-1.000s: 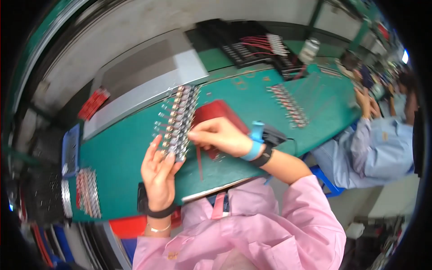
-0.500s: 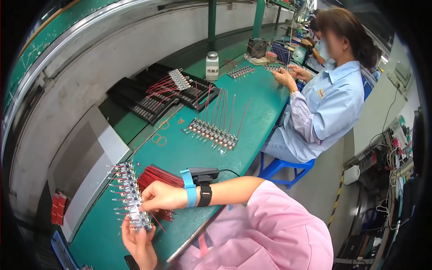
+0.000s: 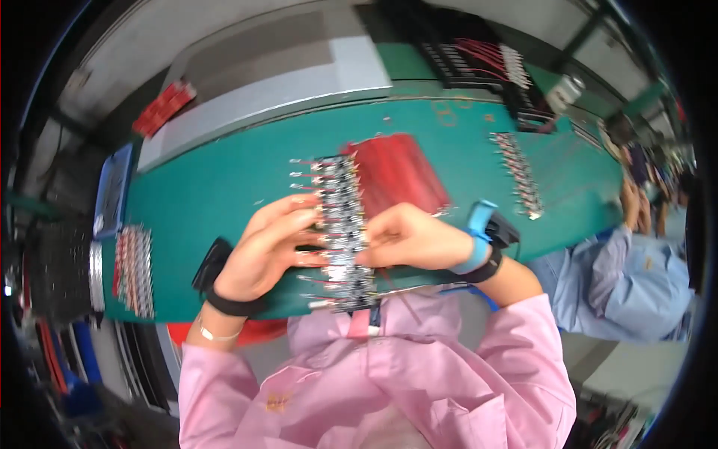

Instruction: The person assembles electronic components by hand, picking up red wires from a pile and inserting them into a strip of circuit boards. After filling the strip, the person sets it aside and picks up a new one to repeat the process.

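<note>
The left hand is half open, fingers spread; its fingertips and thumb have hold of the left edge of a strip of small boards. The right hand is more closed, with thumb and finger brought near each other at the right edge of the same strip. It touches this edge, but the blur is strong, and I cannot tell if it pinches the strip or a wire. The strip is between the 2 hands, over the near side of the green table, with its lower end toward the person's lap. A thin red wire hangs below the right fingers.

Just behind the strip, a bundle of red wires lies on the table. About the containers: black trays are at the far right, and on them rests a pale strip with red wires. Beside them stands a bottle; its content I cannot tell. At the left there is a blue tray, whose content is also not clear. Near this tray lie more strips.
</note>
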